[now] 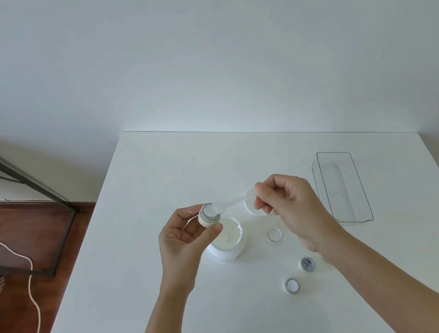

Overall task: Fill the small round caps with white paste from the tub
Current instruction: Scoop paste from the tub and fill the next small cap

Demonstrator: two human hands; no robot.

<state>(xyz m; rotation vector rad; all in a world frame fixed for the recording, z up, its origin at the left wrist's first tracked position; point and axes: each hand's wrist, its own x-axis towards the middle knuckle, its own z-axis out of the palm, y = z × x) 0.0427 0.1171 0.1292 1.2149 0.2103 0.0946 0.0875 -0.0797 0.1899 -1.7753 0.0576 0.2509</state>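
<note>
1. Left hand (184, 243): raised above the bench (143, 234); fingers (188, 212) and thumb pinch a small round cap (208, 215), tilted with its open face toward the right hand.
2. Right hand (290, 207): fingers (264, 198) clenched on the handle of a small clear spoon (225, 204); the spoon's bowl touches the mouth of the held cap.
3. Tub (228, 240): white, open, paste visible inside; stands on the bench just below and beside the left fingers, beneath the held cap.
4. Tub lid (251, 204): white disc, partly hidden behind the right fingers.
5. White cap (274, 234): lies on the bench below the right fingers, between tub and right wrist.
6. Grey-rimmed cap (307, 263): on the bench near the right wrist, interior dark.
7. Second grey-rimmed cap (292, 285): just beside the former, nearer the person, interior white.
8. Clear tray (342, 187): rectangular, to the right of the right hand, well apart from the caps.
9. Cord (31, 280): pale, on the wooden floor left of the bench.
</note>
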